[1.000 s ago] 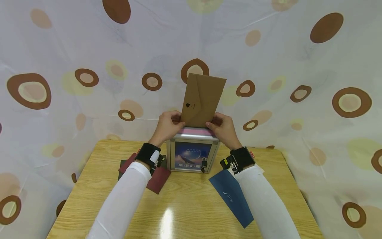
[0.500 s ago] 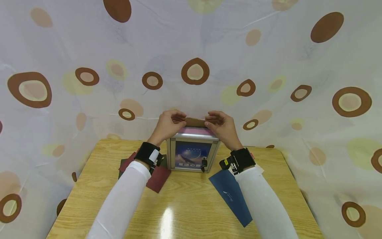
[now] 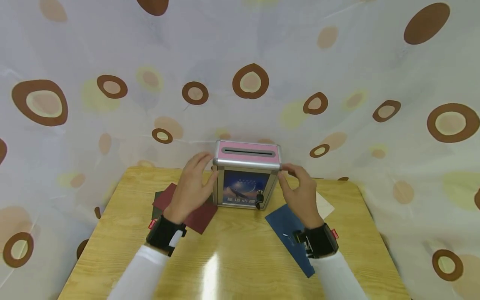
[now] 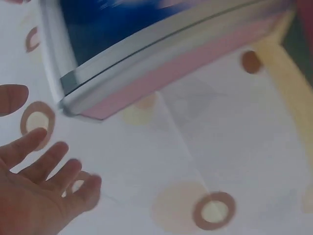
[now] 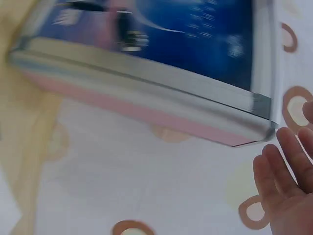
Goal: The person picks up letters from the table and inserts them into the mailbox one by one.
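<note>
A slotted box with a pink top, silver edges and a dark blue picture on its front stands at the back of the table. Keys hang from the lock on its front. My left hand is beside the box's left side, fingers spread loosely with nothing in them. At the opposite side, my right hand has its relaxed fingertips close to the upper right corner. Both wrist views show bare, loosely extended fingers near the box's corners. No envelope shows above the slot.
Dark red envelopes lie left of the box, over a dark green one. To the right are a blue envelope and a whitish one, partly under my right arm. A patterned curtain hangs behind the wooden table.
The brown envelope, held upright at the slot a second ago, went down into it and is out of sight. Both hands have let go and moved apart and down to the box's sides.
</note>
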Available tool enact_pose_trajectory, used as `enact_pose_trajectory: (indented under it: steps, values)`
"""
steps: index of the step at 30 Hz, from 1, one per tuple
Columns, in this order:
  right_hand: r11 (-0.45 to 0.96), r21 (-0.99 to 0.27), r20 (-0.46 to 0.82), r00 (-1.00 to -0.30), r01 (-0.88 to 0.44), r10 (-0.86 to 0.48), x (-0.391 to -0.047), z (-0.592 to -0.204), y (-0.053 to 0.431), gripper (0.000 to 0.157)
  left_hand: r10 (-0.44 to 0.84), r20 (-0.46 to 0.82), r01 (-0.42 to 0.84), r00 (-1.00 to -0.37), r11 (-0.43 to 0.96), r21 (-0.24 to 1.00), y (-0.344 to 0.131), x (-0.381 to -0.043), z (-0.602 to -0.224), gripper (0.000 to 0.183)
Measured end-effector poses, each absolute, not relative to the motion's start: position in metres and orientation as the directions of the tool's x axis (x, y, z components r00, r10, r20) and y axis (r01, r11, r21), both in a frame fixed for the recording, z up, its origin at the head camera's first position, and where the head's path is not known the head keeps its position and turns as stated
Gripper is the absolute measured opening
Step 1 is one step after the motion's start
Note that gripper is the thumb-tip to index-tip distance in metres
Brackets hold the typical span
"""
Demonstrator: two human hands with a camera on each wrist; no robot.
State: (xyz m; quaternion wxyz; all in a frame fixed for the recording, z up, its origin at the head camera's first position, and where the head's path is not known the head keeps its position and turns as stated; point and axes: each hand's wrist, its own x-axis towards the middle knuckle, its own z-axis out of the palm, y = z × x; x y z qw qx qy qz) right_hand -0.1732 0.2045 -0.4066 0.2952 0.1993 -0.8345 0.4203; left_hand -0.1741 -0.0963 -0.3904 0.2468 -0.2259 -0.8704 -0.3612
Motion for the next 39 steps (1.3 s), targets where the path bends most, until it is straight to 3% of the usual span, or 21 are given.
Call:
enact_pose_trajectory:
  steps: [3, 10, 20, 27, 39]
  values:
    - [0.685, -0.487, 0.654, -0.746, -0.542, -0.126, -0.147, -0.435, 0.211, 0.035, 0.22, 0.61, 0.538, -0.761, 0.741, 0.402, -0.104, -0.151, -0.423, 0.052]
    - [0.797, -0.399, 0.455, -0.852, -0.454, -0.258, -0.099, -0.501, 0.215, 0.059, 0.231, 0.511, 0.432, -0.828, 0.844, 0.318, -0.111, -0.107, -0.491, 0.06]
    - [0.914, -0.345, 0.155, -0.973, -0.214, -0.169, -0.045, -0.566, 0.208, 0.074, 0.17, 0.333, 0.277, -0.927, 0.911, 0.306, -0.114, -0.055, -0.56, 0.069]
    - [0.937, -0.34, 0.059, -0.996, -0.076, -0.059, -0.016, -0.588, 0.213, 0.077, 0.124, 0.322, 0.232, -0.939, 0.917, 0.324, -0.123, -0.029, -0.586, 0.071]
    - [0.93, -0.364, 0.045, -0.998, -0.058, -0.045, -0.017, -0.588, 0.231, 0.073, 0.012, 0.31, 0.149, -0.951, 0.894, 0.423, -0.138, -0.024, -0.585, 0.071]
